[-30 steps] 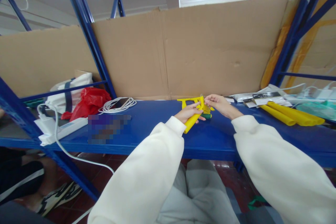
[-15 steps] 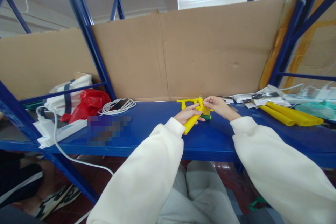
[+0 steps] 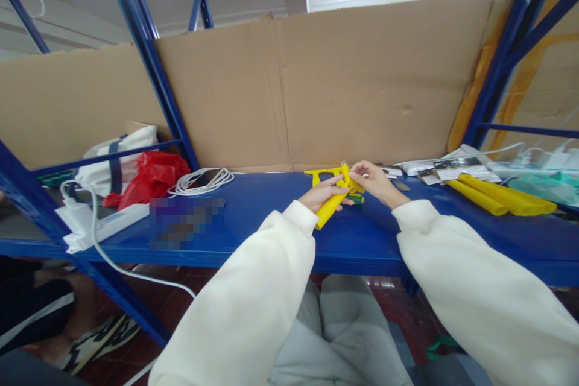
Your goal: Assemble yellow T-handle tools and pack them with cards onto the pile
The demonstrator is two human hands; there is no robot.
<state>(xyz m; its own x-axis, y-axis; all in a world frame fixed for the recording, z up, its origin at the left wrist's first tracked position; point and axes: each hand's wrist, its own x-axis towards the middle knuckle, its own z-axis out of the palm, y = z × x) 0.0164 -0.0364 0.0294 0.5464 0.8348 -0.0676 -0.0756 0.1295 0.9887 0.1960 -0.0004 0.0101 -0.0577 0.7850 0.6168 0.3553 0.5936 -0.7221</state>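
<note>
My left hand [image 3: 323, 195] is wrapped round a yellow tube [image 3: 332, 211], which slants down toward the table's front edge. At the tube's upper end, my right hand [image 3: 370, 180] has its fingers pinched together close to the yellow piece; whatever lies between the fingertips is too small to make out. Behind my left hand, a yellow frame-like part [image 3: 316, 176] shows on the blue table. A green and yellow object [image 3: 356, 198] lies beneath my right hand, partly hidden.
Yellow tubes [image 3: 502, 196] and packets [image 3: 456, 166] lie at the right. To the left are a coiled white cable [image 3: 201, 182], a red bag [image 3: 156, 175] and a power strip [image 3: 117, 223]. Cardboard [image 3: 362, 84] stands behind. A person's leg shows lower left.
My right hand has shifted slightly left, closer to the yellow piece. My left hand still holds the tube in nearly the same place.
</note>
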